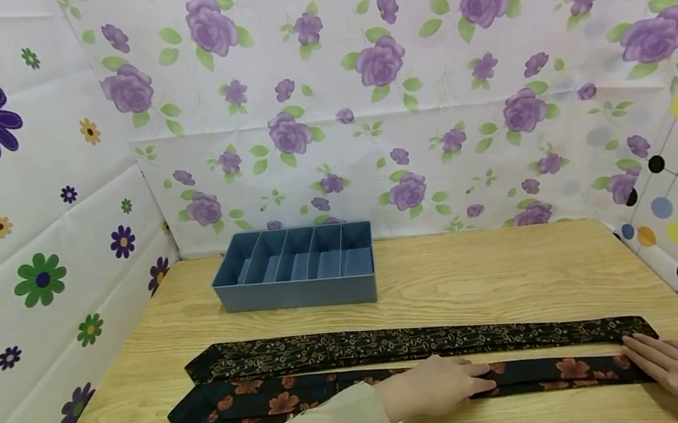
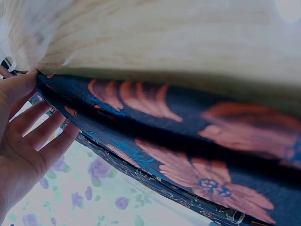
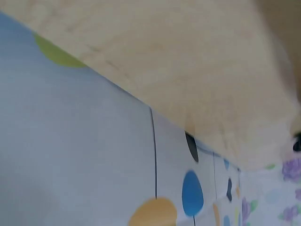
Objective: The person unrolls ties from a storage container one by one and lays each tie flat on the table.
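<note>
Two neckties lie side by side across the table. Nearer is a dark navy necktie with orange-brown flowers [image 1: 283, 403]; just behind it is a black necktie with a small gold pattern [image 1: 382, 344]. My left hand [image 1: 435, 386] rests on the flowered necktie right of its middle. In the left wrist view its fairly straight fingers [image 2: 44, 134] touch one long edge, with the thumb at the other. At the narrow right end, my right hand [image 1: 675, 367] lies with straight fingers on the flowered necktie, fingertips close to the black one's end. The right wrist view barely shows that hand.
A blue-grey box [image 1: 298, 294] with several upright compartments stands at the back left of the wooden table [image 1: 481, 268]. Cloth with purple flowers [image 1: 380, 63] hangs behind it. Patterned sheets also line the left and right sides.
</note>
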The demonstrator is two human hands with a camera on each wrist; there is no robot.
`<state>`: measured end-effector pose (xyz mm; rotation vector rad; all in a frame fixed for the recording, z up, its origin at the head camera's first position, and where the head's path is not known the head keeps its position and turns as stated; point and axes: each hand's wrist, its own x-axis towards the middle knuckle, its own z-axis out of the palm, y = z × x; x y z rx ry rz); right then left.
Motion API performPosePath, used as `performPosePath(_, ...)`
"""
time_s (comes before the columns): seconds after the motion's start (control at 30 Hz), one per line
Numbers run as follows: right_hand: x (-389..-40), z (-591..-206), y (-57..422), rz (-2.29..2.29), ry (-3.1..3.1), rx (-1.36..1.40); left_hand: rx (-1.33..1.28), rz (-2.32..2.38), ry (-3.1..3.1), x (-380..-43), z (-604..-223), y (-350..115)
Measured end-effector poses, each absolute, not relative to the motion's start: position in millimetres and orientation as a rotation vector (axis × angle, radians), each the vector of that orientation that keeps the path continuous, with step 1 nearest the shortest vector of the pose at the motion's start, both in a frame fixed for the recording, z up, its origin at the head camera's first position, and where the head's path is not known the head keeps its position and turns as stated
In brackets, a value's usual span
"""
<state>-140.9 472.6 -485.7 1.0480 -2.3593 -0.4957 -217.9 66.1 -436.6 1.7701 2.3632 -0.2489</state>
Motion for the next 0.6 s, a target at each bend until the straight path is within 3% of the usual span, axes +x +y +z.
performPosePath(0.6, -126.2, -519.9, 485.0, -0.118, -2.785, 0.606, 1.721, -0.35, 2.326, -210.5, -436.8, 55.4)
